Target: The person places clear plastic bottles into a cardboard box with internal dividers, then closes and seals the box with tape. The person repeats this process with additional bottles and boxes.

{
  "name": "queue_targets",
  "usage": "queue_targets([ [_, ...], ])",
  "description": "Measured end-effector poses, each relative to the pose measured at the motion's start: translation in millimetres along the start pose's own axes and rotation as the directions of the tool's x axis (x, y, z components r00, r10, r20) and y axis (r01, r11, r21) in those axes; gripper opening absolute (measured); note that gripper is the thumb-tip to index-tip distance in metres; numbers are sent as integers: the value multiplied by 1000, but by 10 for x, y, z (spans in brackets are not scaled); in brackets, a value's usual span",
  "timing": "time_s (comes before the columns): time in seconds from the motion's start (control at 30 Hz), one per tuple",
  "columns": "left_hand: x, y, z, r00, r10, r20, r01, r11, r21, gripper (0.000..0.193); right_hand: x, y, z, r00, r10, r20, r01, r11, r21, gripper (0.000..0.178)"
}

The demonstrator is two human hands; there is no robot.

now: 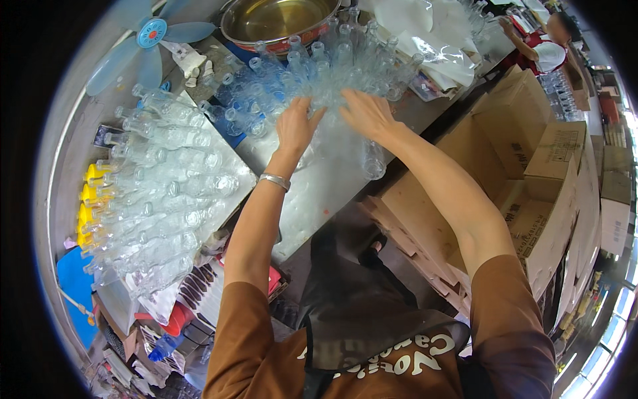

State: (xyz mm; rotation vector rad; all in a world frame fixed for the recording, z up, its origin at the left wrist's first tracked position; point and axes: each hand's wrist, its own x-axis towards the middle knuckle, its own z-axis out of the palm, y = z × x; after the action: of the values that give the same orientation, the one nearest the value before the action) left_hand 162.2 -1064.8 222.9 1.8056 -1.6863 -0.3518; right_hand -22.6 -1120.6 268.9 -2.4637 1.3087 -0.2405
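Note:
My left hand [296, 128] reaches over the metal table [292, 216] at the near edge of a crowd of clear glass bottles [319, 63]. Its thumb stands apart from its fingers, and I see nothing gripped. To its right, my right hand [367, 113] has its fingers stretched toward the same bottles, thumb apart. Glass between the hands is smeared, so any contact is unclear. One clear bottle [374, 165] shows its round base below my right wrist; the wrist hides its upper part. On the left, many more glass bottles [166, 186] lie side by side in rows.
A wide metal basin [279, 23] with yellowish liquid stands at the back. A blue-bladed fan [151, 33] is far left, near yellow objects [86, 213]. Open cardboard boxes [525, 166] stack on the right. Plastic sheeting [425, 40] covers the back; another person [548, 53] is far right.

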Motion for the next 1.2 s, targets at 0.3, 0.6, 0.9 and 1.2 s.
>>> queue_targets([
  [0.3, 72, -41, -72, 997, 34, 66, -27, 994, -104, 38, 41, -10, -55, 997, -31, -72, 29, 999, -32, 30],
  [0.6, -99, -123, -252, 923, -257, -287, 287, 956, 66, 23, -139, 301, 93, 964, 43, -262, -70, 993, -93, 31],
  [0.9, 136, -305, -94, 874, -227, -429, 267, 963, 34, 22, -414, 231, -96, 950, -17, -311, 25, 999, 21, 48],
  [1.2, 148, -388, -279, 848, -305, -434, 216, 946, -242, 29, -582, 795, -463, 900, 136, -414, -152, 988, -4, 21],
])
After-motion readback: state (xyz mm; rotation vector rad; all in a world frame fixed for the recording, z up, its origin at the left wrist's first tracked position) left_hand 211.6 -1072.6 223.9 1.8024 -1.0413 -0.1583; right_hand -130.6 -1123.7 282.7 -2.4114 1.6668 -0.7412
